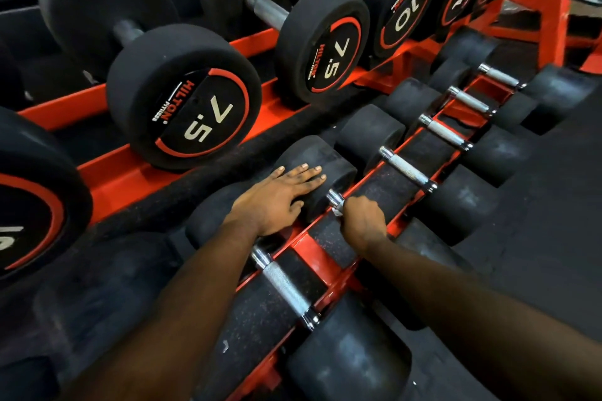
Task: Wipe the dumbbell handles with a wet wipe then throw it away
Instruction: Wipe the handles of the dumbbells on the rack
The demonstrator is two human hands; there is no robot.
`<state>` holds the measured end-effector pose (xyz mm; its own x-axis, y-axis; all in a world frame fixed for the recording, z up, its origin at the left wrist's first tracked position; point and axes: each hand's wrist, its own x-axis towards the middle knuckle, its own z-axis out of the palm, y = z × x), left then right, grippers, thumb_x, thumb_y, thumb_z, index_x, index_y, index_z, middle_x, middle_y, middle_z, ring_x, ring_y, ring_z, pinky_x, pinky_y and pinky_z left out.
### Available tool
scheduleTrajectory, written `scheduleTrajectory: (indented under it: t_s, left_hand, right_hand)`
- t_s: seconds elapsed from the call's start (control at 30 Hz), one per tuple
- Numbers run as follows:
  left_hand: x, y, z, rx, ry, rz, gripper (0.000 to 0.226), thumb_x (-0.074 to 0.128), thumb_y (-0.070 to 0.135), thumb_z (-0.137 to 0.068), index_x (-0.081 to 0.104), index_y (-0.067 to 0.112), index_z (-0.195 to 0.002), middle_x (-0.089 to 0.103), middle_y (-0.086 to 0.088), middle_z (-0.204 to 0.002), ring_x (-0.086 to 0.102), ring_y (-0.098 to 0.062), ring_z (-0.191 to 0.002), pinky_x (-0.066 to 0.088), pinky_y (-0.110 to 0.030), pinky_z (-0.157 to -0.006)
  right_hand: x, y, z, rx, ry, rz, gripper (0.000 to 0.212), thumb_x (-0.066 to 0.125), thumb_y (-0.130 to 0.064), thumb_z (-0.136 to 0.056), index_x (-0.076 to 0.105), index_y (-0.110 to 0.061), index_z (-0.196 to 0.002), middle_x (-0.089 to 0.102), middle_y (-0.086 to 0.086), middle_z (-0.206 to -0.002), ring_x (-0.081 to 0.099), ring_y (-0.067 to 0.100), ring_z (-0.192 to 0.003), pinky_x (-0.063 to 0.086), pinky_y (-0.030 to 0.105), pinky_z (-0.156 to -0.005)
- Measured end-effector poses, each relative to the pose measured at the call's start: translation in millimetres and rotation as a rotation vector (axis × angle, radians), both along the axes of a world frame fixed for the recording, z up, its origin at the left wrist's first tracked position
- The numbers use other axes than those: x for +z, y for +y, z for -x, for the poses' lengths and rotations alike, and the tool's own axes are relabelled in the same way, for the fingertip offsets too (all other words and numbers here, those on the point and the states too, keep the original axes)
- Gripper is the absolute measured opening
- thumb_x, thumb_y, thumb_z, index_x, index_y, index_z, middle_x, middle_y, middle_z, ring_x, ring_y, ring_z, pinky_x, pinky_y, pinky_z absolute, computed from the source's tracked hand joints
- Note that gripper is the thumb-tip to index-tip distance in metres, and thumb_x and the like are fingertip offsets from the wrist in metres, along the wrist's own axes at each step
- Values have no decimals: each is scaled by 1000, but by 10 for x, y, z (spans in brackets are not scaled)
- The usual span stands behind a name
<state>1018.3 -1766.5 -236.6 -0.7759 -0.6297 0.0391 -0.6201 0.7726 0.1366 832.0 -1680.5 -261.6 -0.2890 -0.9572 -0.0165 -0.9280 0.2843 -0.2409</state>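
The left hand (280, 195) lies flat and open on the black end of a dumbbell (314, 169). Just beside it, the right hand (363, 223) is closed around that dumbbell's shiny handle (335, 198). A bit of white wet wipe (337, 212) peeks out from under the right hand, pressed on the handle. More small dumbbells sit in a row on the red rack (304, 246), past both hands. Big dumbbells marked 7.5 (195, 117) sit higher, beyond the left hand.
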Motion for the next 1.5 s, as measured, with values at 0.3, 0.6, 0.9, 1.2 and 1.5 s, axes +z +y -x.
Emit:
scheduleTrajectory:
  t_s: [0.3, 0.6, 0.9, 1.2, 1.5]
  left_hand:
    - [22, 13, -2, 1, -8, 6, 74, 50, 19, -99, 14, 40, -160, 2, 26, -165, -7, 8, -150, 0, -33, -127]
    - [2, -13, -3, -7, 5, -6, 73, 50, 21, -100, 14, 40, -160, 2, 26, -164, -7, 8, -150, -1, -34, -127]
    - [1, -34, -1, -9, 2, -5, 74, 51, 21, -99, 15, 40, -160, 4, 25, -166, -5, 7, -151, 2, -36, -128]
    - [-3, 4, -19, 3, -5, -6, 73, 50, 22, -100, 13, 41, -160, 3, 25, -165, -8, 8, -150, 0, -35, -127]
    - [36, 11, -2, 7, 2, -21, 72, 49, 22, -101, 12, 41, -160, 1, 26, -165, -8, 9, -150, 2, -35, -128]
  right_hand:
    - [72, 138, 198, 68, 191, -309, 42, 65, -40, -88, 65, -14, -122, 66, 6, -122, 64, 26, -111, 51, 32, -86]
    - [317, -252, 783, 41, 20, -405, 34, 63, -29, -89, 68, -5, -114, 67, 15, -118, 63, 32, -110, 49, 32, -87]
    - [158, -15, 518, 261, 173, -484, 40, 54, -28, -92, 61, -7, -124, 62, 17, -128, 60, 32, -118, 50, 35, -97]
    - [199, -7, 452, 340, 202, -516, 38, 49, -28, -96, 60, -6, -125, 63, 18, -127, 61, 32, -116, 48, 33, -95]
    - [70, -180, 446, 129, 36, -511, 44, 64, -34, -91, 62, -7, -124, 64, 13, -127, 63, 28, -113, 49, 30, -93]
